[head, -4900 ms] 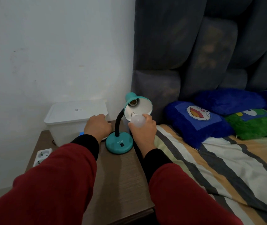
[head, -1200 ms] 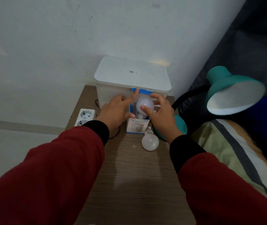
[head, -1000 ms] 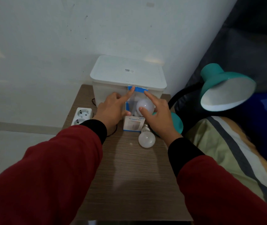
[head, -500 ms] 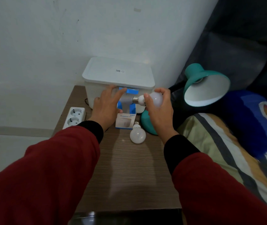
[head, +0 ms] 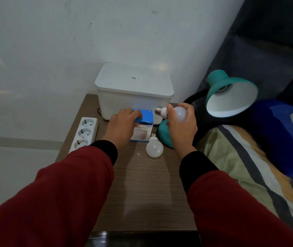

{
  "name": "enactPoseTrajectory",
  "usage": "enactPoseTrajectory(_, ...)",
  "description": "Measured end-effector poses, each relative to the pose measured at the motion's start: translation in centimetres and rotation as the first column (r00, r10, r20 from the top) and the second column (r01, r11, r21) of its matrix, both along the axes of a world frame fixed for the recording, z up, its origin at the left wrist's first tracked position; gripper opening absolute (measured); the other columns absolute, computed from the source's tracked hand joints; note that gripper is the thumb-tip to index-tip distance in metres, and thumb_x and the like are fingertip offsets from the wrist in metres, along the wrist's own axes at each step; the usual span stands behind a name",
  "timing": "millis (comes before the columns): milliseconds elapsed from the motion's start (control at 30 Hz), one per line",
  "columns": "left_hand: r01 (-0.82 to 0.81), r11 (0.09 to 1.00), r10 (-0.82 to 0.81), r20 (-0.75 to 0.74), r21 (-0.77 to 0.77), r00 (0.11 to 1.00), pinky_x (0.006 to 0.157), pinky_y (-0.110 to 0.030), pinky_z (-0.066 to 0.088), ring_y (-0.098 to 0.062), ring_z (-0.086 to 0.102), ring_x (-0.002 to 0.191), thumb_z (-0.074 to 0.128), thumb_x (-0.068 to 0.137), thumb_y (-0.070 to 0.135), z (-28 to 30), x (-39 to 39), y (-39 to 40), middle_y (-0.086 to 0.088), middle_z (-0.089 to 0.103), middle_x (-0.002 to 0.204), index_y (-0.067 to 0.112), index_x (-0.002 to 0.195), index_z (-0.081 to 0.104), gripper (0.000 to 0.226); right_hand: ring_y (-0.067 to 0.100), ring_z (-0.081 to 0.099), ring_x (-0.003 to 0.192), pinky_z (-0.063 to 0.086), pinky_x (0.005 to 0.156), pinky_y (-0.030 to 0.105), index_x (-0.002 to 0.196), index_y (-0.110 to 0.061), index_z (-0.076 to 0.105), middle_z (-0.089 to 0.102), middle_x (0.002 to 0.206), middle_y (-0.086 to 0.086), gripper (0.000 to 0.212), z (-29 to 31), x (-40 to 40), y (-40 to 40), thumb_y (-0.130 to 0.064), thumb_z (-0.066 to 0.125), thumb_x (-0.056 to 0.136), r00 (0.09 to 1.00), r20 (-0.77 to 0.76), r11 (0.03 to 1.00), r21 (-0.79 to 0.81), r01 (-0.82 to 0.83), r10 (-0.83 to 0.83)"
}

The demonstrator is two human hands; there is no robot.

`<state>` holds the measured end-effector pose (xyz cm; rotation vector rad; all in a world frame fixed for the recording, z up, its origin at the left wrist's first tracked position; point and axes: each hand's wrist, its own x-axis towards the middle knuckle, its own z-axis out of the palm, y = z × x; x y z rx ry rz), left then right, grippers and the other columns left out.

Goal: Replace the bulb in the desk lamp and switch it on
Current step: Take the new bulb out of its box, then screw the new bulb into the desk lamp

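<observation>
My right hand point(head: 181, 129) grips a white bulb point(head: 176, 112) held sideways, its metal screw base pointing left. My left hand point(head: 122, 125) holds the small blue and white carton point(head: 144, 128), fingers over its blue top flap. A second white bulb point(head: 154, 148) lies on the wooden bedside table point(head: 142, 184) just in front of the carton. The teal desk lamp has its shade point(head: 231, 97) tilted down to the right with an empty socket, and its round base point(head: 163, 134) sits partly behind my right hand.
A white lidded storage box point(head: 133, 90) stands against the wall at the back of the table. A white power strip point(head: 84, 134) lies along the left edge. A striped bed cover point(head: 249, 166) and blue pillow point(head: 284, 136) lie to the right.
My right hand drew the bulb out of the carton and carried it right toward the lamp. My left hand stayed on the carton and pressed its blue flap down.
</observation>
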<state>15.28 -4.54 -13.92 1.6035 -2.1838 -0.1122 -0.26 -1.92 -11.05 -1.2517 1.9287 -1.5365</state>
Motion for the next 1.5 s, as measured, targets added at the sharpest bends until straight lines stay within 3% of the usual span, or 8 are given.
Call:
enactPoseTrajectory(333, 0.002, 1.0, -0.002, 0.002, 0.012, 1.0, 0.084, -0.038, 0.043, -0.024, 0.052, 0.112, 0.053, 0.094, 0.023, -0.5, 0.0, -0.6, -0.003, 0.061, 0.119, 0.018, 0.111, 0.066, 0.023, 0.027, 0.065, 0.09, 0.057, 0.075, 0.048, 0.095, -0.039, 0.049, 0.06, 0.096, -0.003, 0.038, -1.1, 0.4, -0.9, -0.066, 0.056, 0.069, 1.0, -0.023, 1.0, 0.029, -0.008, 0.008)
enactPoseTrajectory(500, 0.028, 0.997, -0.03, 0.022, 0.068, 0.999, 0.088, -0.038, 0.044, -0.024, 0.051, 0.116, 0.053, 0.094, 0.023, -0.6, 0.2, -0.4, -0.002, 0.058, 0.127, 0.019, 0.116, 0.065, 0.026, 0.021, 0.061, 0.092, 0.056, 0.077, 0.045, 0.106, -0.021, 0.052, 0.057, 0.099, -0.001, 0.037, -1.1, 0.7, -0.9, -0.045, 0.063, 0.081, 0.998, -0.013, 0.997, 0.044, -0.058, 0.058)
enactPoseTrajectory(633, 0.04, 0.989, -0.045, 0.03, 0.145, 0.999, 0.094, -0.041, 0.045, -0.023, 0.049, 0.118, 0.054, 0.093, 0.017, 0.2, 0.3, -0.4, -0.002, 0.054, 0.13, 0.02, 0.121, 0.06, 0.029, 0.017, 0.05, 0.094, 0.042, 0.069, 0.02, 0.115, -0.019, 0.049, 0.053, 0.116, 0.009, 0.04, -0.3, 1.1, -0.6, -0.023, 0.064, 0.078, 0.991, 0.056, 0.988, 0.089, -0.124, 0.12)
enactPoseTrajectory(733, 0.027, 0.984, -0.046, 0.103, 0.178, 0.994, 0.095, -0.041, 0.044, -0.023, 0.046, 0.121, 0.054, 0.091, 0.016, 0.9, 0.3, -0.1, -0.003, 0.05, 0.132, 0.02, 0.123, 0.056, 0.032, 0.015, 0.043, 0.092, 0.029, 0.057, 0.005, 0.124, -0.017, 0.046, 0.047, 0.121, 0.008, 0.045, 1.0, 1.0, 0.1, -0.02, 0.063, 0.082, 0.989, 0.005, 0.98, 0.14, -0.144, 0.145)
enactPoseTrajectory(800, -0.015, 0.982, -0.013, 0.146, 0.191, 0.989, 0.096, -0.041, 0.042, -0.024, 0.044, 0.124, 0.056, 0.09, 0.016, 1.8, 0.3, 0.2, -0.004, 0.048, 0.134, 0.02, 0.124, 0.055, 0.034, 0.016, 0.04, 0.091, 0.031, 0.055, 0.01, 0.126, -0.016, 0.044, 0.045, 0.122, 0.01, 0.046, 2.0, 0.9, 0.8, -0.02, 0.062, 0.083, 0.988, -0.012, 0.978, 0.143, -0.149, 0.152)
enactPoseTrajectory(900, -0.063, 0.979, 0.023, 0.205, 0.193, 0.978, 0.094, -0.04, 0.042, -0.025, 0.045, 0.124, 0.056, 0.089, 0.013, 3.8, 0.2, 0.7, -0.005, 0.048, 0.132, 0.019, 0.126, 0.053, 0.038, 0.016, 0.04, 0.091, 0.027, 0.072, 0.012, 0.127, -0.018, 0.044, 0.045, 0.122, 0.01, 0.047, 3.8, 0.8, 2.1, -0.022, 0.062, 0.083, 0.989, -0.027, 0.98, 0.138, -0.14, 0.145)
enactPoseTrajectory(1133, -0.033, 0.998, 0.022, 0.179, 0.055, 0.984, 0.097, -0.043, 0.043, -0.028, 0.045, 0.123, 0.056, 0.091, 0.02, 11.0, -1.7, 2.2, -0.01, 0.05, 0.13, 0.018, 0.127, 0.053, 0.036, 0.029, 0.056, 0.105, 0.048, 0.091, 0.039, 0.118, -0.019, 0.047, 0.058, 0.114, 0.009, 0.046, 7.6, -0.5, 6.1, -0.033, 0.065, 0.078, 0.998, -0.054, 0.999, 0.002, -0.037, 0.037)
enactPoseTrajectory(1500, 0.191, 0.981, -0.19, 0.045, -0.023, 0.981, 0.099, -0.038, 0.04, -0.03, 0.045, 0.124, 0.055, 0.093, 0.023, 16.7, -11.1, 4.5, -0.015, 0.046, 0.133, 0.016, 0.137, 0.043, 0.047, 0.029, 0.056, 0.108, 0.047, 0.09, 0.038, 0.124, -0.02, 0.044, 0.057, 0.12, 0.011, 0.051, 8.3, -6.6, 10.3, -0.038, 0.064, 0.081, 0.994, -0.012, 0.993, -0.03, 0.111, -0.112)
